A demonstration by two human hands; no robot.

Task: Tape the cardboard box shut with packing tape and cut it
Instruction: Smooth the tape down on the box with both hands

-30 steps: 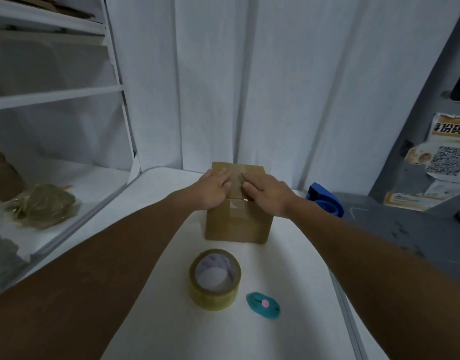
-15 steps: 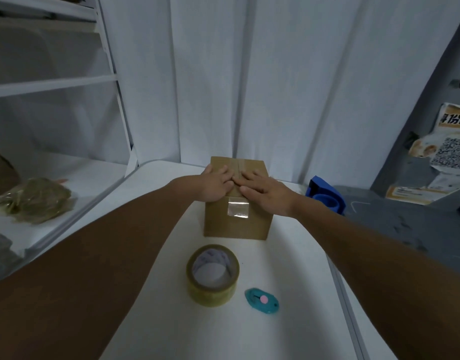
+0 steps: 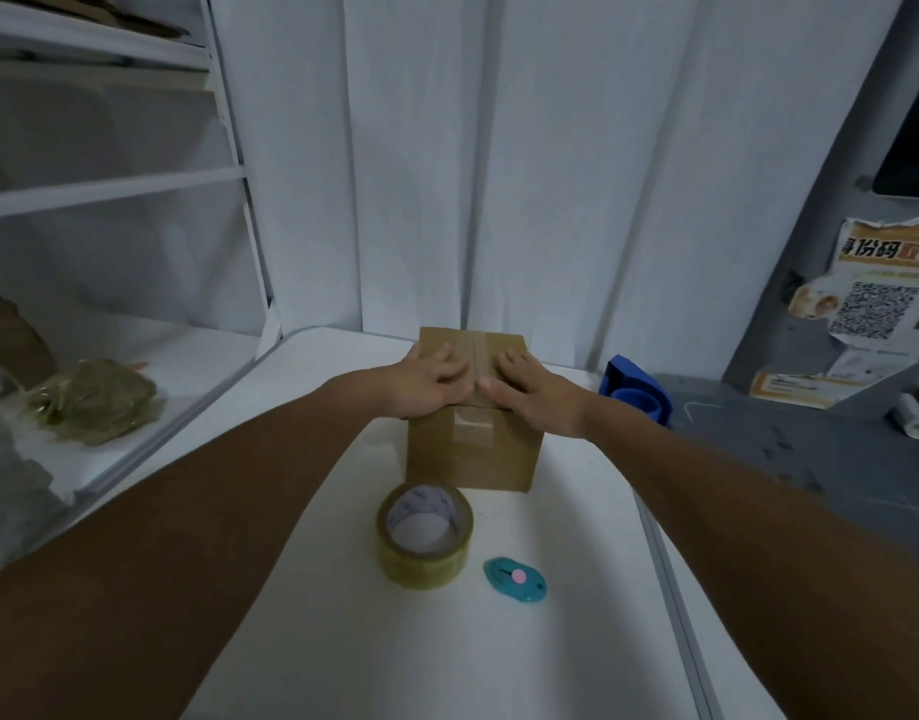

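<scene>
Both hands, left (image 3: 429,379) and right (image 3: 530,389), are now flattening open-palmed, spreading apart; tape strip (image 3: 472,426) on cardboard box (image 3: 473,454) looks sealed.

Single head-mounted wide-angle view, looking forward and steeply down over the white worktop (image 3: 301,589). Both forearms enter from the lower corners of the frame and converge toward its centre, where the left hand (image 3: 426,379) and right hand (image 3: 538,389) lie at arm's length. Lens distortion bows the shelving (image 3: 109,189) at upper left and the curtain (image 3: 499,158) filling the upper centre.
</scene>
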